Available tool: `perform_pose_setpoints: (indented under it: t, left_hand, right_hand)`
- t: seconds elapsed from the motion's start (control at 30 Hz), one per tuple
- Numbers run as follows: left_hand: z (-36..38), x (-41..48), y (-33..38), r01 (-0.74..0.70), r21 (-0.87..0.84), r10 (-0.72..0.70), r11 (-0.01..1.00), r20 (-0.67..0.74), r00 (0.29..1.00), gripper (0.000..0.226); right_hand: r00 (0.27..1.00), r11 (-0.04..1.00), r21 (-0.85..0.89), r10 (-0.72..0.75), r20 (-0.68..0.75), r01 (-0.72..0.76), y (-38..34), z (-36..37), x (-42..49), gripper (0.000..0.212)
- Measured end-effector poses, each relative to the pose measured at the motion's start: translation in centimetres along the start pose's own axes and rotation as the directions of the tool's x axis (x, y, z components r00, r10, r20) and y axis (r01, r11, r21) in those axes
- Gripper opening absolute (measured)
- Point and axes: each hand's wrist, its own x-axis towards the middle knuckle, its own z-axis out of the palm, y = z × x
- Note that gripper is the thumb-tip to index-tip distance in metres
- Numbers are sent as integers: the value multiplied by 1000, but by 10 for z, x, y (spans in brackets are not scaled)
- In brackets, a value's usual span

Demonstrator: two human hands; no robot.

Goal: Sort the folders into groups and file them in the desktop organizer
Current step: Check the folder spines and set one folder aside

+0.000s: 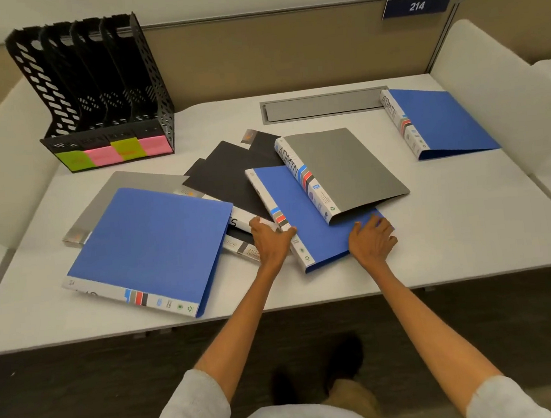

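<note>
- Several ring binders lie scattered on the white desk point(465, 213), enclosed by beige partition panels point(255, 58); a "214" sign point(416, 6) hangs at back right.
- Black desktop organizer point(94, 101) stands at back left, slots empty.
- Both hands grasp the middle blue binder point(315, 235): left hand point(271, 240) on its spine, right hand point(372, 240) on its near corner.
- Dark carpet point(84, 389) lies below.

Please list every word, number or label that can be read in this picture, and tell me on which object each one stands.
"214": white on the blue sign on the partition.
"ADMIN": spine of the grey folder.
"ADMIN": spine of the far-right blue folder.
"S": single letter visible on a white spine under the big blue folder.
Sticky notes on the black organizer: writing too blurred.
Small print and logos on all spines: too small.
</note>
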Motion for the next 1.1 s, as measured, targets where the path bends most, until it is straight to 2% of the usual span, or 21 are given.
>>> perform_pose_setpoints:
  t: [0.17, 0.2, 0.33, 0.5, 0.67, 0.77, 0.93, 1.03, 1.1]
  left_hand:
    - [-1, -7, -7, 136, -37, -128, 990, 165, 978, 66]
    - [0, -10, -6, 113, -19, -109, 993, 149, 983, 66]
    - [5, -15, 2, -114, 188, 116, 975, -1, 993, 71]
    - [13, -9, 22, -267, 330, 267, 905, 49, 963, 55]
    - [26, -1, 40, -382, 443, 399, 811, 58, 915, 43]
    - [41, 7, 48, -352, 501, 338, 791, 122, 933, 45]
    - [64, 20, 43, -332, 609, 246, 720, 223, 943, 71]
    - [76, 23, 44, -312, 628, 189, 713, 256, 948, 79]
    - [84, 23, 48, -290, 624, 149, 726, 269, 952, 78]
  right_hand:
    - [994, 1000, -10, 2, 111, -1, -4, -3, -1, 58]
    - [992, 1000, 5, 12, 123, -12, -5, -6, 0, 59]
    - [986, 990, 106, 75, 149, -92, -11, -18, 7, 60]
    - [982, 954, 246, 149, 115, -173, -18, -30, 21, 51]
    - [985, 956, 245, 144, 93, -163, -20, -39, 39, 52]
    - [984, 956, 246, 138, 110, -161, -17, -44, 55, 59]
    - [968, 946, 258, 142, 209, -195, -15, -51, 78, 78]
    - [940, 887, 344, 228, 255, -308, -14, -46, 84, 89]
    - [918, 804, 455, 279, 281, -383, -13, -43, 86, 89]
